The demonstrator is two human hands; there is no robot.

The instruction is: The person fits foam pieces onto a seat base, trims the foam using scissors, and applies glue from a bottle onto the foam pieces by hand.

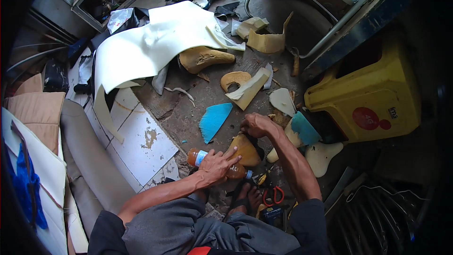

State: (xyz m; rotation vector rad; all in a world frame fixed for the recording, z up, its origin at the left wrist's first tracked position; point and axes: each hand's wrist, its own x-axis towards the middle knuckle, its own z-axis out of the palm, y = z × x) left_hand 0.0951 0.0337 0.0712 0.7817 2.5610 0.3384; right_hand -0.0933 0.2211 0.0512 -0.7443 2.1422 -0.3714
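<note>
My left hand is wrapped over a plastic bottle of brown liquid, lying nearly level with its cap toward the right. Its fingertips reach the side of a tan wedge-shaped piece, apparently foam. At that piece's upper edge is my right hand, its fingers curled in; what they hold, if anything, is hidden. A bright blue flat piece lies on the floor just beyond my hands. Below the bottle, red-handled scissors rest near my feet.
A large white sheet spreads over the floor ahead. Yellowish foam offcuts are scattered beyond my hands. To the right, a yellow plastic stool lies on its side. White tiles and a grey padded roll are at left.
</note>
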